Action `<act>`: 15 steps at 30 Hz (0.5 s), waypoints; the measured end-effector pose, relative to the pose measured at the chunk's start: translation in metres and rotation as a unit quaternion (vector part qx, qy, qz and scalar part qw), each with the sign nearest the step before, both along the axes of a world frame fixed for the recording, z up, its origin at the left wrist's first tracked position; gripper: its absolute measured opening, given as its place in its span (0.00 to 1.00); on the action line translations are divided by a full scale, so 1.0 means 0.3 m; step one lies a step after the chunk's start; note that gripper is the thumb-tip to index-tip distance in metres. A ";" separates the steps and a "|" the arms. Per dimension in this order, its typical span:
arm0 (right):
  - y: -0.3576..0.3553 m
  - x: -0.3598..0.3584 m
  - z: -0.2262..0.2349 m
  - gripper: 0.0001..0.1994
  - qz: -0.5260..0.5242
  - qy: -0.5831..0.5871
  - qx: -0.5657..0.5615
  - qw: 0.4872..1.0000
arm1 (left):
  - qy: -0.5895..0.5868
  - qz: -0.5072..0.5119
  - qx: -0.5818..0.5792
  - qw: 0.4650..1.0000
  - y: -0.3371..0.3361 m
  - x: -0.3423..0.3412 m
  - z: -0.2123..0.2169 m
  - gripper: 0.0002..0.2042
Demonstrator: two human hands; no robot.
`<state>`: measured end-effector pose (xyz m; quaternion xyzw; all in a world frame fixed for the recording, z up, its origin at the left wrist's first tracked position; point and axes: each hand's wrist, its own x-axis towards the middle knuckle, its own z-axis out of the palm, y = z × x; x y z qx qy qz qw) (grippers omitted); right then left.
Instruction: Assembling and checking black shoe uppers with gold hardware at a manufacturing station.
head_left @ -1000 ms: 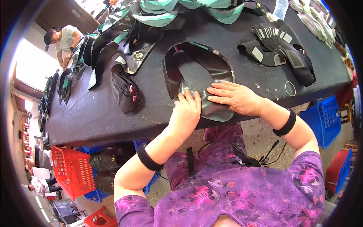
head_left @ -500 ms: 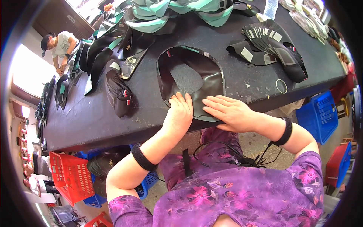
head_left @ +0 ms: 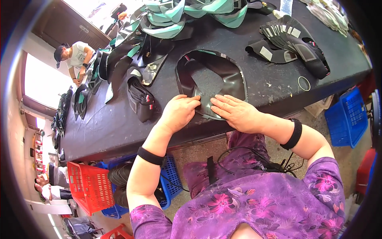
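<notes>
A black curved piece with a shiny inner face and a stitched edge lies opened out on the dark table in front of me. My left hand is at its near left edge, its fingers bent and pressed together on the material; the thumb is mostly hidden. Flat on the near part of the same piece rests my right hand, fingers stretched out and pointing left. Left of the piece is a stack of folded black pieces with small red-and-white tabs.
Mint-and-grey pieces are heaped at the far side. A fanned stack of black pieces and a white ring lie to the right. Red and blue baskets stand below the table. Another person works at the far left.
My left hand has shifted toward the piece's left edge, and its fingers, straight before, are now bent. My right hand stays flat on the near part. The whole view has swung slightly.
</notes>
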<state>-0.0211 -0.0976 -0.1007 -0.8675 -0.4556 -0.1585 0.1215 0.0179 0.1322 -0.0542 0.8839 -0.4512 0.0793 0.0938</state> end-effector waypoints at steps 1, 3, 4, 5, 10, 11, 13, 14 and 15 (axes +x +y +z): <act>-0.001 -0.003 0.008 0.23 0.002 0.004 -0.001 1.000 | -0.002 0.000 0.002 1.000 0.001 -0.003 0.002 0.13; -0.011 -0.004 0.020 0.23 0.001 0.006 0.002 1.000 | 0.011 0.008 -0.032 0.999 0.006 -0.019 0.007 0.14; -0.032 0.005 0.022 0.22 0.029 0.008 -0.002 1.000 | 0.004 -0.006 -0.027 1.000 0.007 -0.031 0.010 0.14; -0.053 0.014 0.028 0.22 0.058 0.011 -0.007 0.998 | -0.003 -0.020 -0.022 1.000 0.006 -0.048 0.011 0.15; -0.159 0.014 0.084 0.20 0.091 0.089 -0.026 0.991 | -0.026 -0.044 0.017 0.999 -0.008 -0.133 0.036 0.19; -0.158 0.009 0.081 0.21 0.074 0.087 -0.024 0.993 | -0.025 -0.032 0.020 0.999 -0.002 -0.120 0.048 0.21; -0.130 -0.010 0.087 0.21 0.062 0.084 -0.023 0.994 | -0.015 0.049 0.025 0.998 0.007 -0.104 0.058 0.26; -0.084 -0.018 0.083 0.24 0.045 0.075 -0.007 0.996 | -0.040 0.061 0.045 0.996 0.006 -0.100 0.055 0.26; -0.032 -0.026 0.082 0.28 0.023 0.064 0.010 0.998 | -0.067 0.068 0.066 0.993 0.002 -0.090 0.048 0.26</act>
